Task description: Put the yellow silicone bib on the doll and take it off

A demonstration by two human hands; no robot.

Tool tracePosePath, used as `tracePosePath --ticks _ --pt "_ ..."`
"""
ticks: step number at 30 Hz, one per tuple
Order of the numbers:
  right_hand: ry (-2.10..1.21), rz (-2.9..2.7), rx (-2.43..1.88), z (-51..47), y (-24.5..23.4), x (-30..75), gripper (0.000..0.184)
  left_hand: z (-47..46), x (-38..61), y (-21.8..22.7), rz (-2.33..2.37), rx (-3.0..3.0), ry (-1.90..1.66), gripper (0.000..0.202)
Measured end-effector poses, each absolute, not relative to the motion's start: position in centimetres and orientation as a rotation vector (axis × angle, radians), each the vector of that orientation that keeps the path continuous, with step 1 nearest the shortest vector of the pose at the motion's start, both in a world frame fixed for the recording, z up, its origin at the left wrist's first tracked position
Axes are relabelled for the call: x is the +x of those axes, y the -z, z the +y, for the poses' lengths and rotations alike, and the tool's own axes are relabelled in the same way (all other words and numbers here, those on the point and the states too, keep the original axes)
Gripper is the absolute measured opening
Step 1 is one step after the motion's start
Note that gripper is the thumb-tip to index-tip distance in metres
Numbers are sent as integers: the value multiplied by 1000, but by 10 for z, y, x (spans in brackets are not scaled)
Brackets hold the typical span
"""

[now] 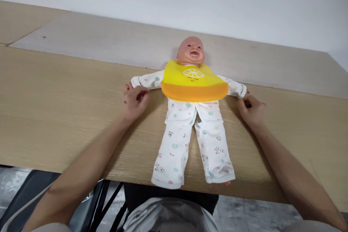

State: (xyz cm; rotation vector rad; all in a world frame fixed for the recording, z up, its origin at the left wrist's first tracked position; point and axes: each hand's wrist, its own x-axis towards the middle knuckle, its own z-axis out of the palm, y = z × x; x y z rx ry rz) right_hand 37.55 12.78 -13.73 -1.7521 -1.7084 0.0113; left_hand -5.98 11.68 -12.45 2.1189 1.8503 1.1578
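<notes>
A baby doll [191,49] lies on its back with its arms spread wide. White printed pyjamas [174,145] cover its body, arms and legs. Over its chest is a yellow bib [176,74] with a citrus slice print and an orange pocket [194,92]. My left hand [136,103], fingers curled closed, is at the doll's sleeve cuff and small hand on the left. On the opposite side my right hand [252,110] is curled too, right against the other cuff. Whether either hand pinches the fabric cannot be made out.
The doll rests on a wooden table [67,116], its trouser ends near the front edge. Behind runs a grey strip [108,38] along a white wall [174,0]. A black chair [89,203] and a pale cable [27,204] are below at the left.
</notes>
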Motion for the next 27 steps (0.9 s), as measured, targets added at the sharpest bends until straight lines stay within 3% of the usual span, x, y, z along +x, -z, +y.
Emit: tracePosePath --ticks 3,5,12,15,19,27 --pt "72 -1490 -1778 139 138 397 26 124 -83 118 2101 1948 -1410 24" --pt "63 -1414 -1777 144 138 406 22 127 -96 115 2178 1827 -1383 20" --pt "-171 -1938 -1441 127 136 378 23 126 -91 115 1767 2077 -691 19" --pt "-154 -2138 -1362 125 140 364 25 122 -73 115 1888 2226 -349 18" --pt "-73 -2011 -1545 144 147 368 24 127 -58 114 2227 2127 -125 21" --pt "18 -1936 -1983 212 137 344 19 204 -41 114 2293 2131 -232 33"
